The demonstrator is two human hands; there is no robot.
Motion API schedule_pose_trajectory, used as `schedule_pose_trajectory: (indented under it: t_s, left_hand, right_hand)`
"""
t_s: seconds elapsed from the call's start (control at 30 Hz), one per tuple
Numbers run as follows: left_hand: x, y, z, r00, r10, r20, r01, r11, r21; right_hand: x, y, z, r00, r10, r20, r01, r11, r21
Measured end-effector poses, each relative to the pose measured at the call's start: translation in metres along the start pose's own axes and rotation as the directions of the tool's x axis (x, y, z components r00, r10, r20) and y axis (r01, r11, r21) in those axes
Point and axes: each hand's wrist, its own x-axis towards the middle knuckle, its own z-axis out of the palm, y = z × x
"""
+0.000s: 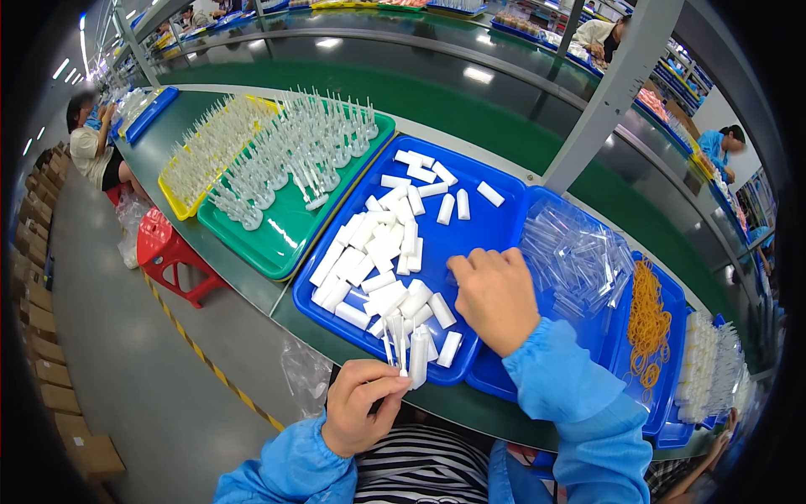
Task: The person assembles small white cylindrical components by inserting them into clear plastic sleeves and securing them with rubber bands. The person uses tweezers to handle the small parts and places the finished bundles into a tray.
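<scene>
My left hand (pixel 365 405), near the tray's front edge, is closed in a pinch on a few thin white plastic sticks (pixel 396 343) that point upward. An upright whitish cylinder (pixel 418 357) stands right beside them; whether the fingers also grip it I cannot tell. Loose white cylinders (pixel 382 244) lie heaped in a blue tray (pixel 457 336), several of them scattered toward its far side. Over that tray's right part is my right hand (pixel 495 298), back upward, its fingers loosely bent and slightly apart. Nothing shows in it, though its fingertips are partly hidden.
Clear plastic tubes (pixel 575 252) fill another blue tray to the right, followed by orange rubber bands (pixel 648 323). On the left, a green tray (pixel 281 244) and a yellow tray (pixel 176 189) hold upright spiky clear parts. A grey post (pixel 613 92) rises behind. A red stool (pixel 172 256) stands left.
</scene>
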Motion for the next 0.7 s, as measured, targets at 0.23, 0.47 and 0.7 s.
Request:
schedule_pose_trajectory:
  t_s: [0.23, 0.47, 0.7]
  left_hand:
    - [-0.006, -0.006, -0.015, 1.0, -0.012, -0.028, 0.014, 0.997, 0.069]
    - [0.005, -0.001, -0.014, 0.999, 0.039, 0.035, -0.041, 0.996, 0.074]
    - [0.003, 0.004, -0.02, 0.993, 0.037, 0.111, -0.045, 0.996, 0.073]
  right_hand:
    - [-0.022, 0.01, -0.06, 0.998, -0.044, 0.04, 0.044, 0.999, 0.004]
    - [-0.005, -0.022, -0.003, 0.98, -0.138, 0.143, 0.122, 0.986, 0.117]
    - [-0.001, -0.016, -0.01, 0.997, 0.02, 0.077, -0.056, 0.86, 0.507]
